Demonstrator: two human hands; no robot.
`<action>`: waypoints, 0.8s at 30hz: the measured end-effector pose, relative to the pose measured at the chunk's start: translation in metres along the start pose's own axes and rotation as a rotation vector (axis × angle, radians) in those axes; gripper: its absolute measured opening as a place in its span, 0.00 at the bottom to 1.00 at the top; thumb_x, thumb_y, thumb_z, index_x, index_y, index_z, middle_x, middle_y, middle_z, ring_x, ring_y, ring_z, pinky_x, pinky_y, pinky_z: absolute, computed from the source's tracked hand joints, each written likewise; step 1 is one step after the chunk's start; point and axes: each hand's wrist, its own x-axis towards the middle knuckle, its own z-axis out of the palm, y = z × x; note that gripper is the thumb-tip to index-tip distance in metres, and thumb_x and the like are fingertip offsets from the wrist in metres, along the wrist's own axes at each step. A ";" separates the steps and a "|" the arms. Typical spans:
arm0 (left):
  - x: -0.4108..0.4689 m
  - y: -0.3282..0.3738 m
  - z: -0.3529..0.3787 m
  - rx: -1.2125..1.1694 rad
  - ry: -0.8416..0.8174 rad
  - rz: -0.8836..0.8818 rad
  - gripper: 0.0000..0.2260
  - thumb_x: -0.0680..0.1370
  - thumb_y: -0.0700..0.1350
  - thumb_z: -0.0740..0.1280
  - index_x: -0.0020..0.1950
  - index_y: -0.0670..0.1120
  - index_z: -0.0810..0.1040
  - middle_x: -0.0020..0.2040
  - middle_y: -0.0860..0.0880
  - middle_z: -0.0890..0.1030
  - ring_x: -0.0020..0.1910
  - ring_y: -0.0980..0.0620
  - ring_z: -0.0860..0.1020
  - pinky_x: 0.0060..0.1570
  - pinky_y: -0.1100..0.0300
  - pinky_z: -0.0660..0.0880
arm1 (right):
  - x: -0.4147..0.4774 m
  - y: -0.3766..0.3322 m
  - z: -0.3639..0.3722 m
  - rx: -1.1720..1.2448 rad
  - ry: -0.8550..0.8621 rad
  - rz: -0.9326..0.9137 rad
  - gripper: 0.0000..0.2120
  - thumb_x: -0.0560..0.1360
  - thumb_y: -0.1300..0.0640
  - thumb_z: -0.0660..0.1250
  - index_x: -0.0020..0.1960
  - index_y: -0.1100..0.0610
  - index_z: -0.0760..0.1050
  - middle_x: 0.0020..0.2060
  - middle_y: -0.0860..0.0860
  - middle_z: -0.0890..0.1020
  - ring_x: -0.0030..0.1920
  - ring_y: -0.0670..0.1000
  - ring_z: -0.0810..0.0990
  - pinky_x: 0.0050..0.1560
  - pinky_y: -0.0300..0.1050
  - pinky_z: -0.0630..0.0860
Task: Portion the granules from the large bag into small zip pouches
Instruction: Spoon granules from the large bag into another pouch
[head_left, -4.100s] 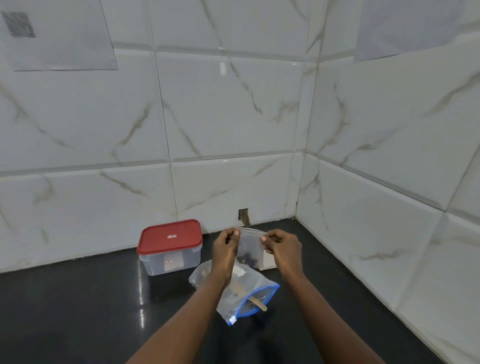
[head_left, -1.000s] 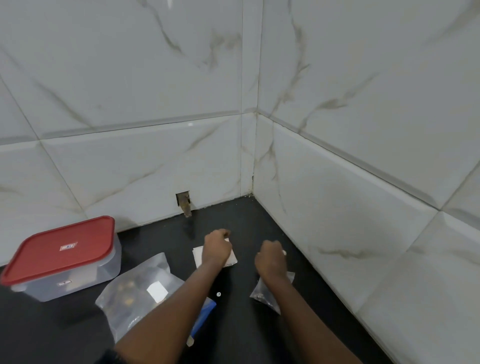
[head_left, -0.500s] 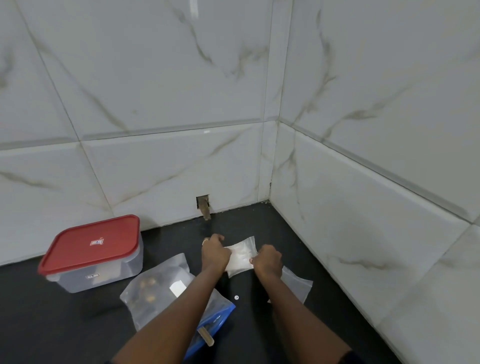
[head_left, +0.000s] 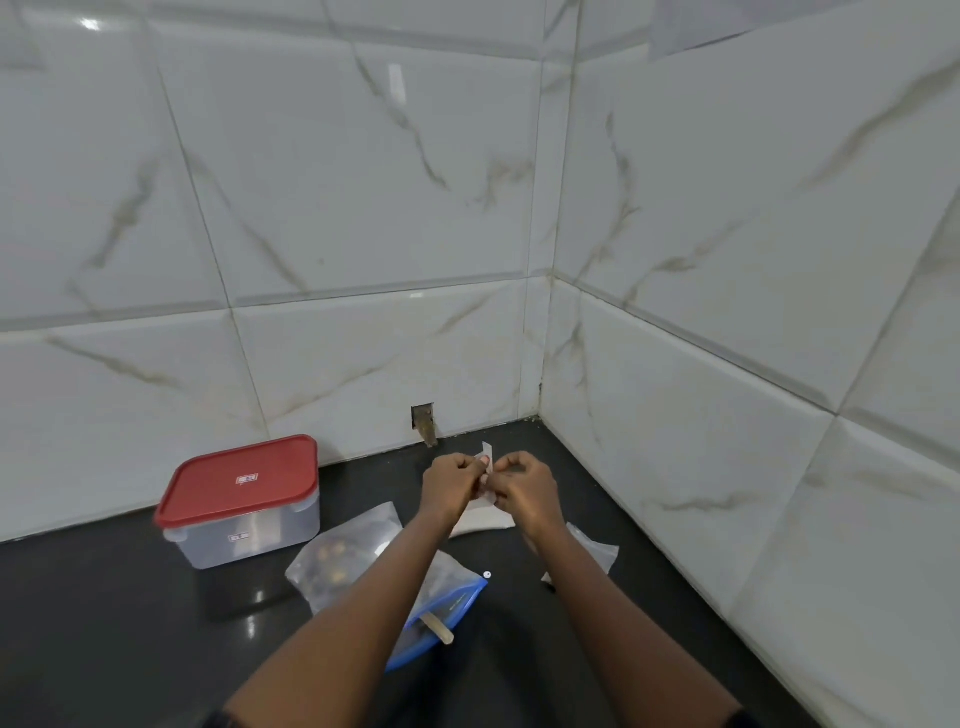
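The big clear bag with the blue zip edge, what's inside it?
Through the big clear bag, brownish granules show, and a wooden stick pokes out at the blue zip edge. The left forearm covers the bag's middle, so the contents there are hidden.

I can read nothing from here: the white label (head_left: 247, 478) on the red lid (head_left: 208, 501) and the sticker (head_left: 239, 538) on the clear container (head_left: 293, 522) are too blurred.
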 end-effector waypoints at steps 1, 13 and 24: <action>-0.004 0.001 -0.004 -0.024 -0.009 -0.003 0.13 0.79 0.45 0.64 0.35 0.44 0.77 0.31 0.49 0.78 0.29 0.57 0.74 0.28 0.72 0.70 | -0.003 -0.001 0.001 0.055 -0.019 0.007 0.06 0.70 0.66 0.70 0.43 0.58 0.75 0.45 0.62 0.83 0.46 0.61 0.83 0.49 0.54 0.80; -0.034 -0.003 -0.047 -0.003 -0.002 0.043 0.11 0.78 0.47 0.65 0.43 0.41 0.80 0.39 0.44 0.82 0.38 0.51 0.79 0.46 0.56 0.77 | -0.041 -0.019 0.024 0.138 -0.173 0.061 0.08 0.73 0.67 0.69 0.49 0.61 0.73 0.49 0.62 0.82 0.49 0.57 0.83 0.46 0.45 0.81; -0.043 -0.005 -0.074 -0.001 -0.037 0.117 0.06 0.77 0.40 0.66 0.47 0.38 0.81 0.38 0.41 0.82 0.33 0.53 0.79 0.35 0.67 0.78 | -0.053 -0.025 0.039 0.033 -0.182 0.072 0.05 0.76 0.67 0.65 0.51 0.62 0.75 0.41 0.56 0.81 0.42 0.51 0.81 0.46 0.47 0.81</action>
